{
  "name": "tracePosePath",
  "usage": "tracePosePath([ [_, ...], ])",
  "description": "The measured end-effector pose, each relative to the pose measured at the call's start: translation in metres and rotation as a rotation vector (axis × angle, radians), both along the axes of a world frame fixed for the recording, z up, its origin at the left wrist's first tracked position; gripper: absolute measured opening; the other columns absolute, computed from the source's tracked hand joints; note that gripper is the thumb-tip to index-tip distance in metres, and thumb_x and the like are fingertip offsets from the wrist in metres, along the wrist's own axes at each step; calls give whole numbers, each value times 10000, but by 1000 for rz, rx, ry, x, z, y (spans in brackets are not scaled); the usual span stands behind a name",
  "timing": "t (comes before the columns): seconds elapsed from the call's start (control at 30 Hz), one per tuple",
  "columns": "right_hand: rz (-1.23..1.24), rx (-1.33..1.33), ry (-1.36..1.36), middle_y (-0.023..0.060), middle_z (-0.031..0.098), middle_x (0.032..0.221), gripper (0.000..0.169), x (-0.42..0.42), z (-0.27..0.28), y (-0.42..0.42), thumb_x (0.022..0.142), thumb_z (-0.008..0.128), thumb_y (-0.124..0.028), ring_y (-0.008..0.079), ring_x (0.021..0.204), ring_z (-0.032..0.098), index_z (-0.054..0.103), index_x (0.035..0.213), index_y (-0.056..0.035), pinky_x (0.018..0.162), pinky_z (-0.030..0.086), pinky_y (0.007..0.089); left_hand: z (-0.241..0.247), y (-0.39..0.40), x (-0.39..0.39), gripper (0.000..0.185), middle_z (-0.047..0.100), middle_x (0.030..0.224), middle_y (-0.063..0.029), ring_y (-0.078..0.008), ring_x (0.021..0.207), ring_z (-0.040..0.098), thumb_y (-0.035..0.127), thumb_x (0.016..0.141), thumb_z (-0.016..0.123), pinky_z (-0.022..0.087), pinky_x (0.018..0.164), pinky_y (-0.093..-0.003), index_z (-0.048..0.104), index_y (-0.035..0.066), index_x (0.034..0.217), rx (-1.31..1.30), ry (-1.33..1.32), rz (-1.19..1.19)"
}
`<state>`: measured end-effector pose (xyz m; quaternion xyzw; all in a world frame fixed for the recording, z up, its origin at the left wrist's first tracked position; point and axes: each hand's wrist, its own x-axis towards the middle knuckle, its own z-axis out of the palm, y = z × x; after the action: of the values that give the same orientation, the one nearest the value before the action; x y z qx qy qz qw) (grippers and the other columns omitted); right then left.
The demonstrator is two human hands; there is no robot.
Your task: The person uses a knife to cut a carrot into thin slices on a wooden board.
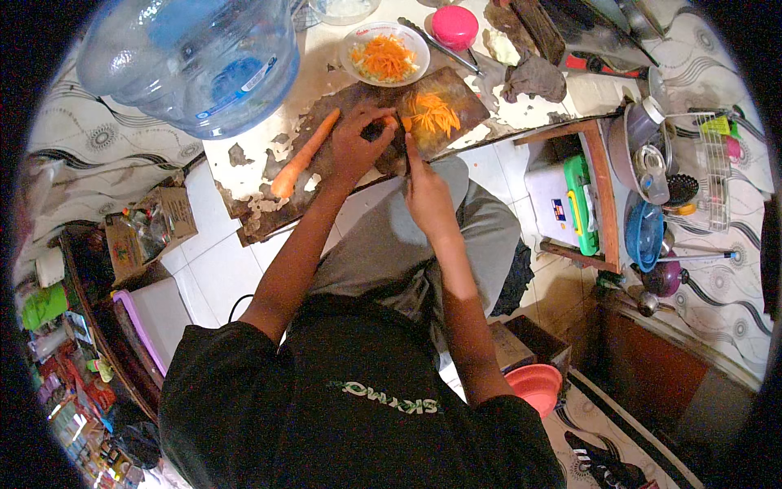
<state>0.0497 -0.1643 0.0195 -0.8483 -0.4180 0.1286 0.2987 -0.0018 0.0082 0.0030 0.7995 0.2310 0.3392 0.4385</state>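
My right hand grips a knife, its forefinger stretched along the blade's back. Close by, my left hand pinches a short piece of carrot against the wooden cutting board. The blade stands right beside that piece, and a small orange slice lies at its other side. Carrot strips are heaped on the board to the right. To the left of my left hand a whole peeled carrot lies slanted on the worn table.
Behind the board stands a white bowl of shredded carrot and paler bits. A large clear water bottle takes up the back left. Further right are a pink round container, metal tongs and a dark cloth.
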Motion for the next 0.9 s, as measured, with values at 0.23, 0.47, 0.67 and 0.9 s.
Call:
tracePosePath([
  [0.23, -87, 61, 222, 323, 653, 1066, 792, -11, -2, -15, 942, 524, 25, 465, 841, 641, 246, 1644, -212, 780, 532, 436, 0, -6, 2, 262, 644, 1068, -104, -285, 1006, 664, 170, 900, 730, 562, 854, -406, 763, 133, 1157, 278, -20, 8],
  [0.47, -62, 297, 164, 198, 607, 804, 648, -19, -14, -24, 1041, 464, -37, 283, 654, 530, 268, 1641, -182, 711, 490, 366, -14, 0, 7, 173, 614, 1091, -145, -337, 1059, 625, 117, 882, 711, 527, 918, -444, 739, 70, 1047, 379, -41, -43],
  [0.67, -105, 193, 408, 327, 594, 1333, 688, -20, 2, -24, 973, 511, 5, 497, 1143, 622, 315, 1619, -130, 968, 494, 494, -17, 0, 10, 156, 610, 1079, -159, -364, 1077, 605, 91, 861, 715, 499, 957, -475, 735, 61, 1012, 370, -49, -47],
  [0.9, -62, 115, 208, 326, 657, 1001, 805, -10, 2, -19, 893, 515, 26, 406, 736, 625, 272, 1635, -171, 733, 507, 416, -13, 1, 11, 135, 620, 1078, -145, -357, 1074, 605, 76, 870, 703, 500, 944, -481, 718, 64, 1003, 422, -65, -81],
])
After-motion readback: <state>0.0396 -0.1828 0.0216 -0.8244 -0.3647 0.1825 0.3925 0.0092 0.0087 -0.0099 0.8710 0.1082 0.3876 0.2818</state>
